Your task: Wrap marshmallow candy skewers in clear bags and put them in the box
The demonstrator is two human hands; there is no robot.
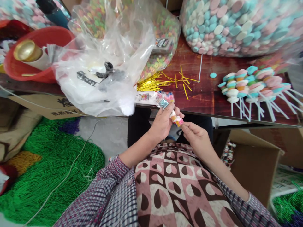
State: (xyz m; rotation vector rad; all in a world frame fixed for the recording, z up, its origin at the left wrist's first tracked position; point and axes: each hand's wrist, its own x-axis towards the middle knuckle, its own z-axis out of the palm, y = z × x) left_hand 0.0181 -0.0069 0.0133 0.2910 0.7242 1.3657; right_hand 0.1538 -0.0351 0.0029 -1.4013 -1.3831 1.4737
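Close to my lap, at the table's front edge, my left hand is closed around a small candy skewer with white, orange and pink pieces. It seems to be inside a clear printed wrapper, whose teal end sticks out past the thumb. My right hand pinches the pink lower end of the same skewer between thumb and fingertips. Just beyond the left hand, a stack of flat printed wrappers lies on the table edge. Gold twist ties are heaped behind it, some scattered to the right.
Finished-looking candy skewers lie at the right, sticks over the edge. Large bags of pastel candies and colourful rings stand behind. A white plastic bag and red basin are left. An open carton stands below right.
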